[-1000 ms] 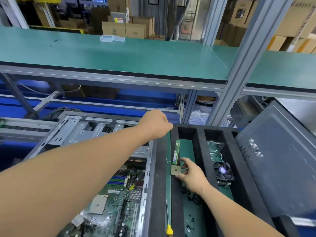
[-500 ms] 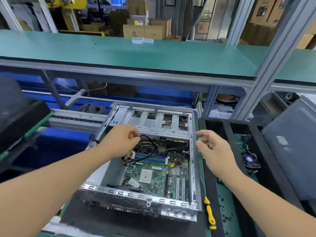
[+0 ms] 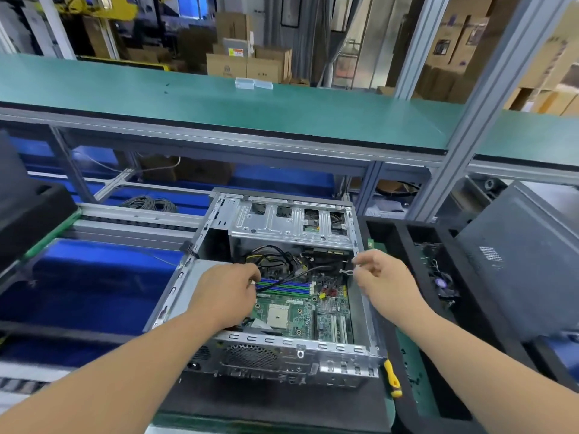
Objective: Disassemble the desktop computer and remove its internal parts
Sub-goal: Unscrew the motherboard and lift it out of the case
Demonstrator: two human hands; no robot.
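The open computer case (image 3: 282,286) sits on the bench straight ahead, between the black sorting tray (image 3: 404,296) on the right and the blue conveyor on the left. Both hands have come back from that tray. The left hand (image 3: 225,296) now curls around a black cable (image 3: 282,281) above the circuit board (image 3: 300,311), and the right hand (image 3: 382,277) pinches a small white clip (image 3: 346,272) at the case's right wall, so cable removal looks next.

Left hand (image 3: 225,296) withdrawn from the far tray side, now dipped into the case (image 3: 282,308) over the motherboard (image 3: 297,311), fingers at a black cable (image 3: 282,281). Right hand (image 3: 385,277) off the tray (image 3: 404,364), now pinching a small white clip (image 3: 346,271) at the case's right wall.
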